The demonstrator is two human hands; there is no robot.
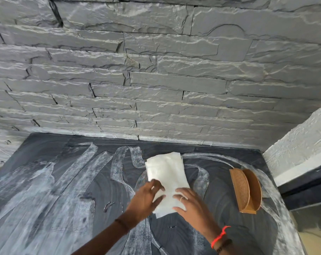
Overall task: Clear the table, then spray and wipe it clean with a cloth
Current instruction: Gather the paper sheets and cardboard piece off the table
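A white folded cloth lies flat on the dark table, near its middle and towards the back. My left hand rests on the cloth's near left corner, fingers bent over its edge. My right hand presses flat on the near right part of the cloth, a ring on one finger. The tabletop is streaked all over with whitish wet smears and curved wipe marks.
A brown wooden napkin holder stands on the table to the right of the cloth. A grey stone wall runs along the table's back edge. A white textured wall and a dark ledge border the right side.
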